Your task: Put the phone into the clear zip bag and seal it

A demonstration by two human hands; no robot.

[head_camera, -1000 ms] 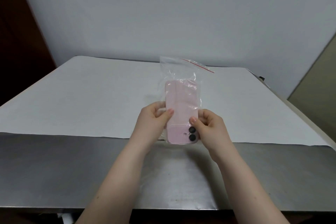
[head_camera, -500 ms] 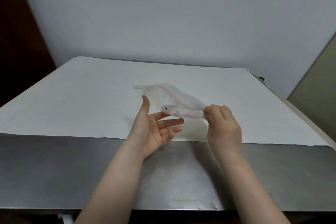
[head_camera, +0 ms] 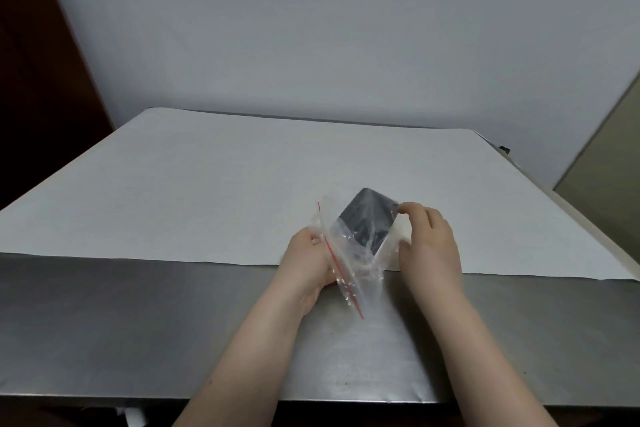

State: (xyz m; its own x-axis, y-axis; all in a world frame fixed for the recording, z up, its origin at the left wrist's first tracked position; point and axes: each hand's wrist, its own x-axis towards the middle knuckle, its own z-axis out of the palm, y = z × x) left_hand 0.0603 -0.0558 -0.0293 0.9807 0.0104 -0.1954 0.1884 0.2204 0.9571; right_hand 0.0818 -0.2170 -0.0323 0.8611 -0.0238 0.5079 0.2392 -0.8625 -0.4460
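The phone (head_camera: 367, 218) sits inside the clear zip bag (head_camera: 353, 263), its dark screen facing up, tilted toward the far right. The bag's red zip strip (head_camera: 337, 262) runs diagonally at the near left end. My left hand (head_camera: 311, 262) grips the bag by the zip end from the left. My right hand (head_camera: 427, 239) pinches the phone's far right end through the plastic. Bag and phone are held just above the front of the table. I cannot tell whether the zip is closed.
A white sheet (head_camera: 225, 191) covers most of the steel table (head_camera: 138, 329), whose bare metal strip runs along the near edge. A grey wall stands behind, and a dark door frame is at the far left.
The bagged phone was flipped from pink back facing me and upright to screen side up and lying tilted. The zip end swung from the far top to the near left. My left hand regripped it.
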